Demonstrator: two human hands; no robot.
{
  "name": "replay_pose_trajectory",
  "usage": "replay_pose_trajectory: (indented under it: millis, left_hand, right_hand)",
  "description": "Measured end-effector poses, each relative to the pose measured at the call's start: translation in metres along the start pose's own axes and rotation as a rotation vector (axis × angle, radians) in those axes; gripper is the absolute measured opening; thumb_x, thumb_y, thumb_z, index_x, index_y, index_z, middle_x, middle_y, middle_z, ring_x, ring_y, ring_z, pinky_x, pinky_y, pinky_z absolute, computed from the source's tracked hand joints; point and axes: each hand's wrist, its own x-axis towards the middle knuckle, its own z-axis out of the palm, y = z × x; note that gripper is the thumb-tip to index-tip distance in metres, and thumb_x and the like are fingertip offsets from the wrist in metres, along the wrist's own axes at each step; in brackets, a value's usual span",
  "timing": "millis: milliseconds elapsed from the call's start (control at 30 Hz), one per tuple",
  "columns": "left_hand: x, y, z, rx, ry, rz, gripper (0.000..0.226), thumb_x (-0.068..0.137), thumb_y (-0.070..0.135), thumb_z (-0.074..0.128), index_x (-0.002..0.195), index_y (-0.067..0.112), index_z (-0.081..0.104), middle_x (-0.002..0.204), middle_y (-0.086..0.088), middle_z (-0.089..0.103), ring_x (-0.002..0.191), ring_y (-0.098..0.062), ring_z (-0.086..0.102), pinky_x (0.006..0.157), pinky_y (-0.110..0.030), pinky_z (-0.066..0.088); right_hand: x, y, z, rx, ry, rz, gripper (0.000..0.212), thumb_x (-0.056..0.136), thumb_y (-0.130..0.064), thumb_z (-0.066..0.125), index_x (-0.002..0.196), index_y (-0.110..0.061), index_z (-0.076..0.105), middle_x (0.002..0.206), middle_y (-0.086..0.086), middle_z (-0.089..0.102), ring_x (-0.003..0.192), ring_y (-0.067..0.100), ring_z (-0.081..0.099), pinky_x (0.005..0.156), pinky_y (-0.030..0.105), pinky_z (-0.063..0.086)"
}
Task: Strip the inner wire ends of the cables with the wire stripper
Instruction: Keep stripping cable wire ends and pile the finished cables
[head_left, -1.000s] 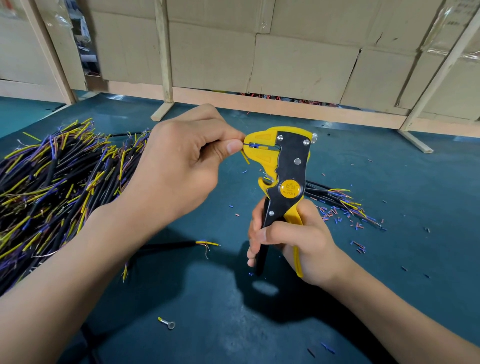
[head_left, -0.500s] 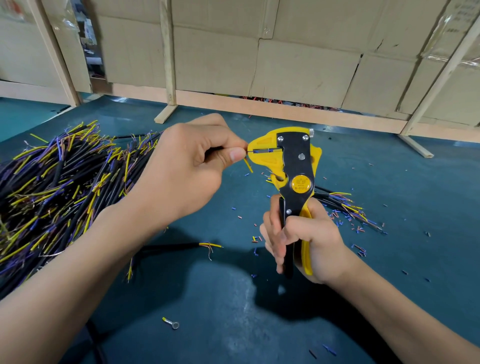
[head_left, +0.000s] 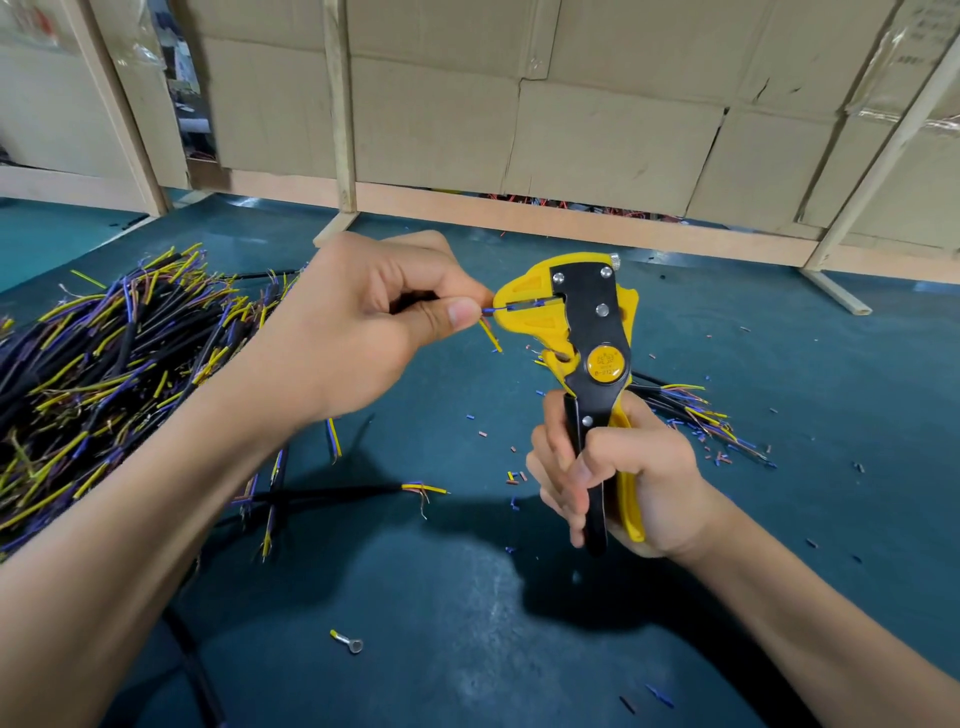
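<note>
My left hand (head_left: 363, 322) pinches a cable end between thumb and forefinger; its blue inner wire (head_left: 501, 308) runs into the jaws of the yellow and black wire stripper (head_left: 576, 322). A yellow inner wire (head_left: 491, 335) hangs loose below my thumb. My right hand (head_left: 618, 478) grips the stripper's two handles and holds the tool upright above the table. The cable's black sheath is mostly hidden inside my left fist.
A big heap of black cables (head_left: 104, 364) with yellow and blue ends covers the left of the teal table (head_left: 467, 623). A smaller bunch (head_left: 691, 410) lies behind the stripper. One cable (head_left: 363, 491), insulation bits and a ring terminal (head_left: 349, 642) lie in front. Cardboard panels (head_left: 597, 130) wall the back.
The stripper jaws have moved from clamped on the wire to more open, with the blue wire now in the jaws. Both hands shifted slightly down and right in view.
</note>
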Motion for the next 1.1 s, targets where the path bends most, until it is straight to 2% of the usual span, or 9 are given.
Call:
replay_pose_trajectory:
  millis: [200, 400, 567, 667, 800, 867, 933, 1000, 1100]
  left_hand:
    - [-0.001, -0.003, -0.006, -0.065, -0.040, 0.008, 0.015, 0.090, 0.008, 0.063, 0.098, 0.015, 0.074, 0.081, -0.015, 0.057, 0.076, -0.031, 0.048, 0.066, -0.027, 0.033]
    - [0.001, -0.004, 0.001, -0.144, -0.031, 0.027, 0.026, 0.095, 0.014, 0.055, 0.114, 0.024, 0.070, 0.080, -0.007, 0.050, 0.075, -0.019, 0.044, 0.069, -0.023, 0.032]
    - [0.000, -0.008, 0.013, -0.082, -0.018, -0.031, 0.029, 0.102, 0.014, 0.053, 0.129, 0.015, 0.066, 0.082, 0.003, 0.057, 0.071, 0.000, 0.051, 0.070, -0.012, 0.037]
    - [0.004, -0.012, 0.021, 0.114, 0.018, -0.078, 0.025, 0.100, 0.016, 0.059, 0.120, 0.023, 0.072, 0.087, 0.006, 0.066, 0.075, -0.005, 0.056, 0.073, -0.020, 0.042]
    - [0.034, -0.020, 0.036, 0.250, -0.033, -0.162, 0.020, 0.097, 0.014, 0.063, 0.106, 0.024, 0.077, 0.087, 0.009, 0.071, 0.076, -0.008, 0.059, 0.070, -0.016, 0.042]
    - [0.057, -0.022, 0.053, 0.256, -0.118, -0.140, 0.019, 0.096, 0.014, 0.065, 0.106, 0.024, 0.077, 0.086, 0.010, 0.073, 0.077, -0.008, 0.059, 0.067, -0.013, 0.041]
    - [0.080, -0.018, 0.076, 0.254, -0.192, -0.066, 0.020, 0.097, 0.014, 0.064, 0.111, 0.021, 0.076, 0.093, 0.003, 0.076, 0.083, -0.010, 0.062, 0.072, -0.014, 0.043]
    - [0.098, -0.014, 0.100, 0.329, -0.303, 0.013, 0.029, 0.100, 0.017, 0.061, 0.128, 0.016, 0.068, 0.112, -0.005, 0.073, 0.102, -0.016, 0.063, 0.088, -0.014, 0.043]
    - [0.108, -0.013, 0.114, 0.557, -0.467, 0.021, 0.052, 0.104, 0.032, 0.049, 0.153, 0.015, 0.038, 0.136, -0.015, 0.055, 0.128, -0.032, 0.049, 0.109, -0.039, 0.036]
  right_hand:
    - [-0.002, -0.008, -0.001, 0.046, -0.060, 0.040, 0.014, 0.052, 0.002, 0.043, 0.058, -0.008, 0.051, 0.043, 0.009, 0.043, 0.037, 0.020, 0.033, 0.041, 0.020, 0.035]
    - [-0.005, -0.017, -0.007, 0.095, -0.145, 0.013, 0.010, 0.054, -0.008, 0.053, 0.064, -0.005, 0.053, 0.047, 0.010, 0.046, 0.040, 0.022, 0.041, 0.040, 0.026, 0.043]
    - [-0.003, -0.016, -0.015, 0.177, -0.071, -0.005, 0.021, 0.064, -0.006, 0.058, 0.083, -0.006, 0.068, 0.069, 0.017, 0.061, 0.062, 0.033, 0.063, 0.062, 0.045, 0.057]
    - [0.002, -0.017, -0.020, 0.287, 0.169, -0.098, 0.020, 0.070, -0.009, 0.059, 0.087, -0.005, 0.068, 0.078, 0.017, 0.063, 0.072, 0.035, 0.066, 0.070, 0.049, 0.058]
    - [0.009, -0.018, -0.037, 0.188, 0.793, -0.278, 0.007, 0.087, -0.002, 0.056, 0.088, -0.003, 0.063, 0.073, 0.015, 0.069, 0.070, 0.035, 0.069, 0.071, 0.044, 0.059]
    - [0.007, -0.021, -0.044, 0.130, 1.006, -0.356, 0.006, 0.088, -0.001, 0.058, 0.085, -0.003, 0.063, 0.067, 0.011, 0.069, 0.067, 0.031, 0.070, 0.063, 0.036, 0.058]
    - [0.005, -0.023, -0.047, 0.035, 1.100, -0.430, 0.003, 0.078, -0.008, 0.065, 0.080, -0.007, 0.063, 0.065, 0.007, 0.068, 0.066, 0.028, 0.067, 0.061, 0.032, 0.058]
    - [0.004, -0.020, -0.048, -0.231, 1.145, -0.459, 0.007, 0.074, -0.014, 0.067, 0.079, -0.010, 0.065, 0.069, 0.003, 0.067, 0.067, 0.021, 0.063, 0.068, 0.035, 0.055]
    - [0.003, -0.010, -0.046, -0.657, 1.155, -0.422, 0.013, 0.080, -0.025, 0.062, 0.089, -0.016, 0.067, 0.070, -0.008, 0.065, 0.066, 0.007, 0.058, 0.069, 0.027, 0.046]
